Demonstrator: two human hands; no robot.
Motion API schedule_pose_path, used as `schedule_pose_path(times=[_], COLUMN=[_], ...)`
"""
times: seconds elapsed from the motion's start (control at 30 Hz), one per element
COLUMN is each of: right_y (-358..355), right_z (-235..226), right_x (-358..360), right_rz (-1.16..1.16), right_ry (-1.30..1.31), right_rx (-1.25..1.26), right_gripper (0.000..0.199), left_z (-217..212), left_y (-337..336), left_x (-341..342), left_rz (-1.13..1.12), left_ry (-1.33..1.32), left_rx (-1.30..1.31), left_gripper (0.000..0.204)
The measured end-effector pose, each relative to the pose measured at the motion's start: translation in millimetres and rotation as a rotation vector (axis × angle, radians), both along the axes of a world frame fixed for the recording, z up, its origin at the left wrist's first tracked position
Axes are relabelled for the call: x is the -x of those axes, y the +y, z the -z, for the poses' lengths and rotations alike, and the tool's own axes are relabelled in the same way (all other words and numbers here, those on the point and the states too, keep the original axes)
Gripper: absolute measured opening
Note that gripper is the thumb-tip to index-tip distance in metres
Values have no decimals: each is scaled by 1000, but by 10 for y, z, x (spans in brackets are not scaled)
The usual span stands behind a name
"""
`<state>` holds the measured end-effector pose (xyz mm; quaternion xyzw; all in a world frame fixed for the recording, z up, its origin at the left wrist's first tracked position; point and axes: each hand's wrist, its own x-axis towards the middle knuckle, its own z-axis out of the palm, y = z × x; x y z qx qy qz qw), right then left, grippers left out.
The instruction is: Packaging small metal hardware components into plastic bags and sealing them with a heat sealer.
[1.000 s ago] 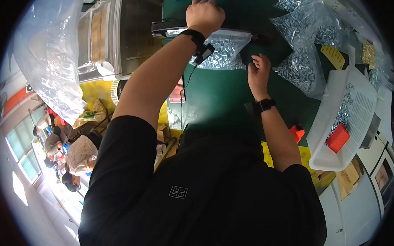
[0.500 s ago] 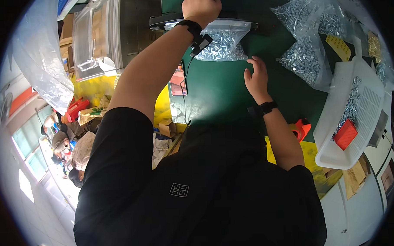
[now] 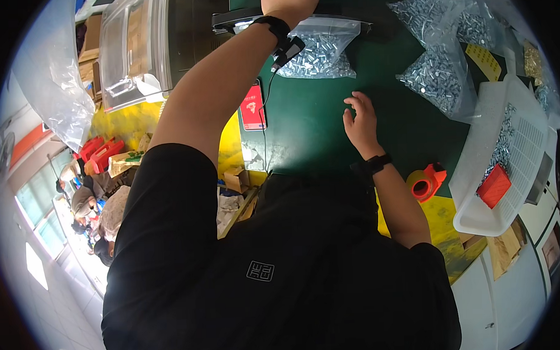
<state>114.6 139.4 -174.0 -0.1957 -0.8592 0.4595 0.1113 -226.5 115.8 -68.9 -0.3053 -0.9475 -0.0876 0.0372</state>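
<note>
A clear plastic bag (image 3: 320, 55) of small silvery metal pieces lies on the green table, its far end at a long black bar-like device (image 3: 240, 18), which looks like a bag sealer. My left hand (image 3: 289, 3) presses down over the bar from above; its fingers are hidden past the top edge of the view. My right hand (image 3: 361, 124) hovers near the bag's near right corner, apart from it. Its fingers are loosely bent, with nothing in them.
More bags (image 3: 434, 77) of metal pieces lie at the right, by a white basket (image 3: 464, 196) holding a red scoop (image 3: 494, 186). An orange tape dispenser (image 3: 427, 182) sits near the front edge. A phone (image 3: 253, 107) lies left, with a cable (image 3: 264, 138) from my wrist beside it.
My right hand has drawn back from the bag's corner toward me. My left hand stays over the bar. The whole view has shifted slightly.
</note>
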Motion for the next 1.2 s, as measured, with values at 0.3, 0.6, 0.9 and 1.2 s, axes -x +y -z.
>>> schedule_pose_path(times=[0.3, 0.6, 0.9, 1.2], right_y=[-189, -113, -371, -1155], right_z=[-147, -590, -345, -403], right_x=[-296, -425, -100, 1010], right_rz=[15, -180, -288, -610], right_ry=[-39, -230, -264, -12], right_rx=[-33, 162, 188, -375], right_gripper=[25, 16, 20, 47], left_z=[-243, -527, 141, 973], left_y=[64, -343, -3081, -4587], left_x=[-208, -199, -1541, -3417], left_rz=[7, 143, -371, -892], left_ry=[-22, 512, -93, -498], left_rx=[-87, -641, -691, -412], left_gripper=[40, 39, 12, 25])
